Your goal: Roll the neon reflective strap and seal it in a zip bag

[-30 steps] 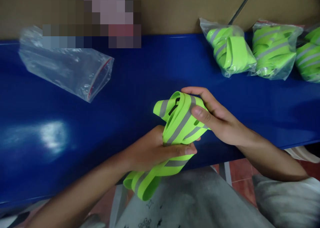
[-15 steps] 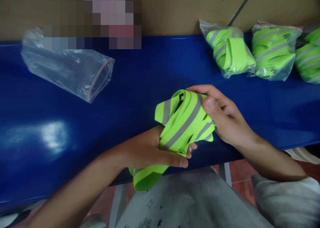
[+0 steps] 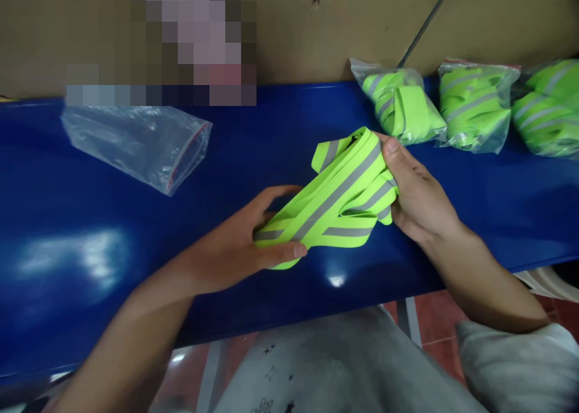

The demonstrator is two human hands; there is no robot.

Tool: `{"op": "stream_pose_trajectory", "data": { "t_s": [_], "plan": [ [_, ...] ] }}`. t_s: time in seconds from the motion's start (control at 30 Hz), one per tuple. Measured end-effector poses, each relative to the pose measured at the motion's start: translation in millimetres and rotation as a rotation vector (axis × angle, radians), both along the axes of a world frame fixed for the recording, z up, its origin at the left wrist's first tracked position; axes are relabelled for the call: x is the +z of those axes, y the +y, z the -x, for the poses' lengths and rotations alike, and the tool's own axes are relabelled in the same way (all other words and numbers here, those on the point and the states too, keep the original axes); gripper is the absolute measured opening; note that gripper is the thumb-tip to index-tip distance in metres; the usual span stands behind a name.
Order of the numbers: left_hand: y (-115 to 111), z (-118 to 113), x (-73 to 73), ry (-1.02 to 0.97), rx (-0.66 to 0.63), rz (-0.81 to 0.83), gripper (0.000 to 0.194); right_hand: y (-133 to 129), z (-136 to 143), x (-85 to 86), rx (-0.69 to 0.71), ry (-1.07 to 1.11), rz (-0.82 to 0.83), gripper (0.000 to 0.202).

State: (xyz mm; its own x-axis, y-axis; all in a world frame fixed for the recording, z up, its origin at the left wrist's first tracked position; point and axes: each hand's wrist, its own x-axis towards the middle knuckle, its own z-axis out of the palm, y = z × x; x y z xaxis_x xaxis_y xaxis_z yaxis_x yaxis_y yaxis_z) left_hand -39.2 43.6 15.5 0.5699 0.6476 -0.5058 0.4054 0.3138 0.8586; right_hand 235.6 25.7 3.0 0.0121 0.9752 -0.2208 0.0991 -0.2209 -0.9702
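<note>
A folded bundle of neon yellow-green reflective straps with grey stripes is held between both hands above the blue table. My left hand grips its lower left end, thumb on top and the other fingers behind or beneath it. At the upper right end, my right hand pinches the straps with its thumb on the near face; its other fingers are partly hidden behind. One short strap end sticks out at the upper left of the bundle, and loose loops fan out at its lower right.
An unfilled clear zip bag with a red seal lies at the left on the blue table. Along the back right stand several clear bags of similar straps. A tan wall rises behind; a blurred patch covers the upper left.
The bundle has moved up and lies more stretched out. My left hand has shifted up and left to its end, and the loop that hung below that hand is drawn up.
</note>
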Motion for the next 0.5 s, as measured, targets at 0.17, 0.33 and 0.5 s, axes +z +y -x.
{"op": "stream_pose_trajectory", "data": {
  "t_s": [0.17, 0.33, 0.5],
  "plan": [
    [-4, 0, -2.3, 0.129, 0.029, -0.421, 0.088, 4, -5, -2.4, -0.07, 0.061, 0.015, 0.061],
    [-16, -8, -6.9, 0.246, 0.051, -0.766, 0.074, 9, -8, 0.7, -0.133, 0.168, 0.099, 0.061],
    [-12, 1, -5.7, 0.122, 0.125, -0.618, 0.048, 13, -13, -2.6, -0.143, 0.193, 0.082, 0.062]
  ]
}}
